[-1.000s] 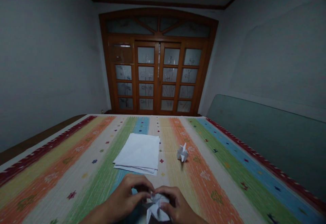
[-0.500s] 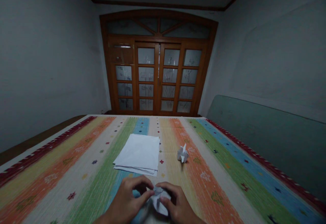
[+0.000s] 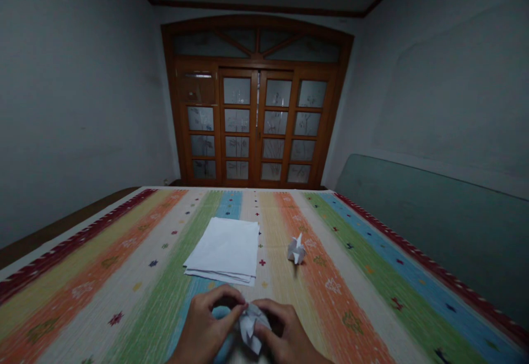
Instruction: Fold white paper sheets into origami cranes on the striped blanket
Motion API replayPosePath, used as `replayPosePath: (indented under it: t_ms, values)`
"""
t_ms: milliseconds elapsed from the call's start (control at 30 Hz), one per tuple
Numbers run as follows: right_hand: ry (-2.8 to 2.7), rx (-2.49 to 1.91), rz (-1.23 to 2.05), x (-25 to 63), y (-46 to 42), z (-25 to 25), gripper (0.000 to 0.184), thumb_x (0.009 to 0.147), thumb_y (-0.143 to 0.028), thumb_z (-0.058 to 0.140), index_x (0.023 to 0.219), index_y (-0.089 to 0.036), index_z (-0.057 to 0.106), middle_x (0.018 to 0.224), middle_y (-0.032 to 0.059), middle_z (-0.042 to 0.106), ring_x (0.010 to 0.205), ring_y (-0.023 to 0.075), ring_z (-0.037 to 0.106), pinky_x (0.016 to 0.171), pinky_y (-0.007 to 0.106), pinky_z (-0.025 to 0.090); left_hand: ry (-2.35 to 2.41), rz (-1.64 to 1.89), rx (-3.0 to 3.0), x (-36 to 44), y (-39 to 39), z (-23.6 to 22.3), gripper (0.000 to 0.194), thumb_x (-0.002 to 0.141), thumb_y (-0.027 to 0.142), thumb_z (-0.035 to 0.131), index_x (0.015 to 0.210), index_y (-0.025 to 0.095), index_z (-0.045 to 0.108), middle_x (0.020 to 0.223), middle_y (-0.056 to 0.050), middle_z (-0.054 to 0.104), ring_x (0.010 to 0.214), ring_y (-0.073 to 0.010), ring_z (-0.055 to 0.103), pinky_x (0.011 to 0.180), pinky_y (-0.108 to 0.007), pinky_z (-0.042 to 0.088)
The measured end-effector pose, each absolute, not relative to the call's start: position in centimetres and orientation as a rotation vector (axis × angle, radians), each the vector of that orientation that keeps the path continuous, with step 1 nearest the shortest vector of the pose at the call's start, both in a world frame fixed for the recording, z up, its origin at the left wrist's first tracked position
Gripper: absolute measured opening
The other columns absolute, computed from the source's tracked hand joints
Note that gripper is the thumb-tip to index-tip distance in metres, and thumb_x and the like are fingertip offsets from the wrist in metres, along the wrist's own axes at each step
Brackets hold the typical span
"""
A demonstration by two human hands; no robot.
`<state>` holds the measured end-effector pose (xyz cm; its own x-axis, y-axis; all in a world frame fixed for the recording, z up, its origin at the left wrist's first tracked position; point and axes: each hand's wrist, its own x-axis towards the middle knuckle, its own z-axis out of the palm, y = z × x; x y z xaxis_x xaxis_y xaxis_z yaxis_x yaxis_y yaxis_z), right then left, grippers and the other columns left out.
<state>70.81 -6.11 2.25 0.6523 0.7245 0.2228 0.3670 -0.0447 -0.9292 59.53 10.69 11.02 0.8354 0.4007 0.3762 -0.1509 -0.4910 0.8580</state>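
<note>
Between my two hands, close to the near side of the table, is a piece of folded white paper [image 3: 250,328] with several creases and flaps. My left hand [image 3: 209,320] pinches its upper left edge between thumb and index finger. From the other side my right hand [image 3: 285,325] grips it, thumb on the front and fingers behind. Part of the paper is hidden by the fingers. Beyond my hands lies a stack of white paper sheets [image 3: 227,247]. To its right stands a small folded paper figure [image 3: 296,249] with pointed tips.
A striped, multicoloured tablecloth [image 3: 157,303] covers the table. Along the right side is a pale green panel [image 3: 421,215] that looks like a backrest. Wooden doors with glass panes [image 3: 256,127] stand past the far edge, between pale walls.
The folded paper has turned and shifted slightly left in my hands, and a pointed flap now shows at its front. The stack and the small figure have stayed put.
</note>
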Motion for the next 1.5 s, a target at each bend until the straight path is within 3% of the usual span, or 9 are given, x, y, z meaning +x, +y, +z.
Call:
replayPosePath:
  t_ms: [333,567,733,900,1067,1367,1500]
  values:
    - [-0.994,-1.633,0.361,70.6,-5.9,4.3,0.041,0.091,-0.053,0.065,0.112,-0.02,0.077,0.097,0.0087,0.077,0.088,0.0267,0.069,0.082,0.036,0.054,0.072,0.739,2.038,59.5,10.6,10.6,0.004,0.085,0.022,0.069,0.084,0.025,0.067,0.076,0.003,0.078,0.073,-0.0181,0.079,0.07,-0.022,0.061]
    - [-1.034,-1.656,0.291,70.7,-5.9,4.5,0.044,0.093,-0.057,0.061,0.112,-0.021,0.076,0.101,0.0098,0.078,0.092,0.0273,0.07,0.086,0.036,0.054,0.049,0.721,2.135,59.4,11.0,9.7,0.032,0.087,0.019,0.066,0.118,0.028,0.065,0.091,0.0,0.083,0.082,-0.0198,0.08,0.081,-0.028,0.063]
    - [-0.971,-1.718,0.246,70.7,-6.5,3.5,0.053,0.094,-0.066,0.056,0.116,-0.022,0.076,0.109,0.0117,0.077,0.105,0.0305,0.068,0.097,0.042,0.052,-0.256,0.664,2.355,59.3,12.4,10.6,0.026,0.087,0.009,0.056,0.101,0.025,0.071,0.091,-0.002,0.08,0.084,-0.0191,0.076,0.076,-0.026,0.058]
    - [-0.947,-1.665,0.274,71.2,-6.8,2.6,0.067,0.091,-0.077,0.048,0.121,-0.023,0.075,0.119,0.0144,0.074,0.115,0.0337,0.066,0.104,0.05,0.049,-0.193,0.486,2.406,59.2,13.2,12.1,0.023,0.088,0.008,0.056,0.09,0.023,0.073,0.087,-0.003,0.079,0.083,-0.0189,0.072,0.076,-0.026,0.052]
    - [-0.99,-1.6,0.353,71.7,-6.8,2.2,0.066,0.09,-0.077,0.05,0.119,-0.024,0.076,0.117,0.0154,0.074,0.114,0.0351,0.067,0.103,0.052,0.049,-0.276,0.352,2.357,59.1,13.5,13.3,0.027,0.087,0.007,0.056,0.089,0.024,0.077,0.084,-0.003,0.08,0.08,-0.0185,0.071,0.075,-0.027,0.049]
    - [-1.021,-1.506,0.478,71.7,-6.7,2.5,0.068,0.089,-0.079,0.051,0.116,-0.022,0.077,0.112,0.0152,0.075,0.104,0.0321,0.07,0.094,0.047,0.052,-0.386,0.222,2.218,59.3,13.9,13.9,0.031,0.091,0.011,0.058,0.089,0.027,0.084,0.081,-0.005,0.083,0.078,-0.0204,0.076,0.076,-0.029,0.051]
    - [-1.049,-1.5,0.514,71.7,-6.7,2.7,0.07,0.087,-0.08,0.051,0.117,-0.022,0.077,0.109,0.0141,0.075,0.1,0.0311,0.07,0.093,0.046,0.053,-0.295,0.175,2.23,59.3,13.7,14.1,0.029,0.089,0.01,0.06,0.089,0.027,0.084,0.085,-0.004,0.084,0.082,-0.0204,0.077,0.084,-0.03,0.05]
